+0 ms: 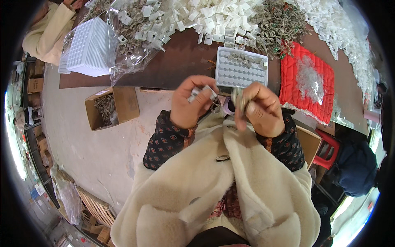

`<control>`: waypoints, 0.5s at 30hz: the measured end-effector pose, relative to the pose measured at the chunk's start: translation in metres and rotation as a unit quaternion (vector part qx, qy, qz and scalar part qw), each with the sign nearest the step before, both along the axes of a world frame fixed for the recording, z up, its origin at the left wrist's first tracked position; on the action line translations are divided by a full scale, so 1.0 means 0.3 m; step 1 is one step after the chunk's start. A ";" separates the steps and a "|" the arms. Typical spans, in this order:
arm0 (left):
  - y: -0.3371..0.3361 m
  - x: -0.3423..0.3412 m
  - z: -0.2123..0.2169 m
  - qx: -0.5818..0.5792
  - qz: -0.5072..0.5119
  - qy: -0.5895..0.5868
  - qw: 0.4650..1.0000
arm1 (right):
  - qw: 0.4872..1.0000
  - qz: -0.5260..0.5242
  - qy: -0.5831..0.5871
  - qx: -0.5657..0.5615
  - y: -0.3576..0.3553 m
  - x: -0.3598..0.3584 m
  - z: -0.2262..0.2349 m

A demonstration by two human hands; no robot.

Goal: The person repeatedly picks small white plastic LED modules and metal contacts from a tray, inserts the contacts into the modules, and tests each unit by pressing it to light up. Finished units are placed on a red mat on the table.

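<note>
My left hand (191,101) is closed around small white plastic pieces (200,94), with a small metal ring (215,106) dangling beside them. Close by on the right, my right hand (263,108) pinches a small greyish piece (237,97); motion blur hides what kind it is. Just beyond both hands, a white tray (241,81) with rows of round pockets lies on the brown table. Small greyish pieces (247,61) sit in its far rows. Behind the tray spreads a heap of white plastic pieces (214,18).
Tangled small metal rings (284,24) are heaped at the back right. Right of the tray lies a red quilted cloth (288,74) bearing clear plastic bits (310,80). Stacked white trays (92,47) stand at the left, near another person's sleeve (49,37). An open carton (129,103) stands below the table.
</note>
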State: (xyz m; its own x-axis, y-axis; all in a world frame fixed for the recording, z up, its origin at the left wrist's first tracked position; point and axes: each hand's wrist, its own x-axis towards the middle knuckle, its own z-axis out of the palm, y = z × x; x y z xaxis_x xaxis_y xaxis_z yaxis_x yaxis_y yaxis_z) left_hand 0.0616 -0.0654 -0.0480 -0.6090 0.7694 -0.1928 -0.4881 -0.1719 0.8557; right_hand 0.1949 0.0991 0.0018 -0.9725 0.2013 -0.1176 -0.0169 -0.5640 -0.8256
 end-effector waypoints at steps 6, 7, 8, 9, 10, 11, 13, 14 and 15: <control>-0.014 -0.019 0.044 0.053 -0.101 0.340 0.934 | 0.710 -0.181 0.035 0.680 0.011 -0.052 -0.021; -0.024 -0.026 0.056 0.060 -0.096 0.316 0.942 | 0.686 -0.123 0.034 0.717 0.034 -0.044 -0.016; -0.032 -0.031 0.066 0.067 -0.091 0.292 0.950 | 0.660 -0.071 0.037 0.747 0.056 -0.033 -0.008; -0.046 -0.032 0.076 0.055 -0.063 0.239 0.967 | 0.649 0.040 0.037 0.759 0.081 -0.024 0.002; -0.047 -0.031 0.079 0.048 -0.059 0.174 0.982 | 0.710 0.107 0.068 0.693 0.094 -0.027 0.004; -0.050 -0.029 0.081 0.051 -0.052 0.117 0.990 | 0.764 0.164 0.109 0.615 0.104 -0.029 0.008; -0.038 -0.016 0.072 0.028 -0.026 0.090 0.995 | 0.855 0.222 0.175 0.435 0.100 -0.040 0.012; -0.027 -0.004 0.063 0.009 -0.023 0.114 0.993 | 0.913 0.199 0.127 0.331 0.082 -0.038 0.012; -0.016 0.006 0.054 -0.011 -0.020 0.139 0.990 | 0.960 0.157 0.065 0.222 0.049 -0.028 0.014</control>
State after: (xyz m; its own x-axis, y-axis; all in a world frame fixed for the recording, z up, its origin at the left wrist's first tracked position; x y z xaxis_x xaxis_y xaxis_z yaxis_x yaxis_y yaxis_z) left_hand 0.0633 -0.0702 -0.0318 -0.6105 0.7911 -0.0381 -0.2385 -0.1377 0.9613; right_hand 0.1864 0.1138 0.0062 -0.9940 -0.1015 0.0396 -0.0240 -0.1504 -0.9883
